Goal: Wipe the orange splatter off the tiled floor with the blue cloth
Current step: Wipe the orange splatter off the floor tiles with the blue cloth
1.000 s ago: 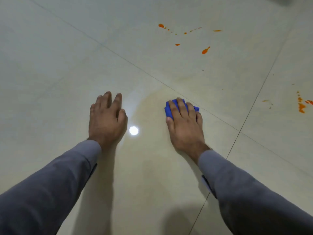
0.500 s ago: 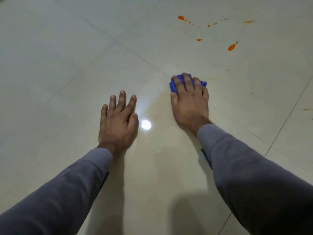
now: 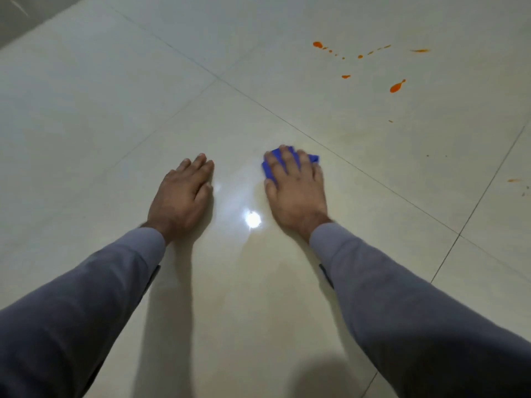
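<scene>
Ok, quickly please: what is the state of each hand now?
Left hand: open, flat on the floor.
Right hand: open, pressing the blue cloth.

1. Soft, dim light is falling from overhead; the glossy tiled floor (image 3: 86,124) is reflecting it as a round glare spot (image 3: 253,219).
2. Both sleeves are casting blurred shadows toward the bottom edge, and a darker shadow (image 3: 330,377) is pooling there.
3. Wide-angle distortion is bending the grout lines (image 3: 316,139) near the edges.
4. Fine detail is appearing slightly smeared throughout.
</scene>
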